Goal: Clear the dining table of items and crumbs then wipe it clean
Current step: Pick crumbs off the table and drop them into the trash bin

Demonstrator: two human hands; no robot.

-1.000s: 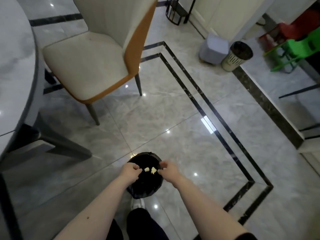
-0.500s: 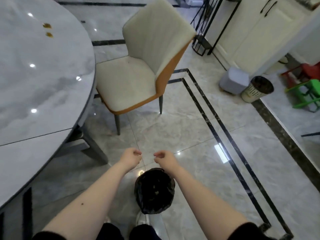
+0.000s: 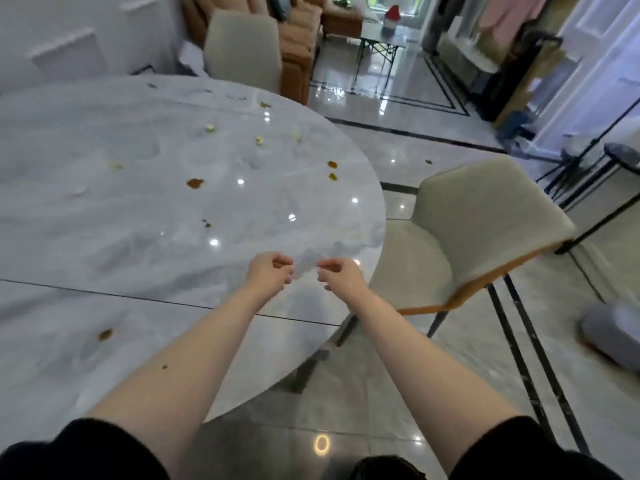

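Observation:
The round marble dining table [image 3: 104,237] fills the left of the view. Several crumbs lie scattered on it: an orange-brown scrap [image 3: 195,182] near the middle, two orange bits [image 3: 332,170] by the right edge, pale bits [image 3: 259,140] further back, and a brown scrap [image 3: 105,335] near me. My left hand [image 3: 268,275] and my right hand [image 3: 337,276] hover side by side over the table's near right edge, fingers loosely curled, holding nothing.
A cream and orange chair [image 3: 460,247] stands right of the table, another chair [image 3: 242,51] behind it. A grey object [image 3: 613,336] lies on the floor at the right. Black metal stands [image 3: 595,174] and a clothes rack are further back.
Crumbs dropped from my hands into the black bin on the floor. My view then lifted from the bin to the table, and both hands rose over its edge.

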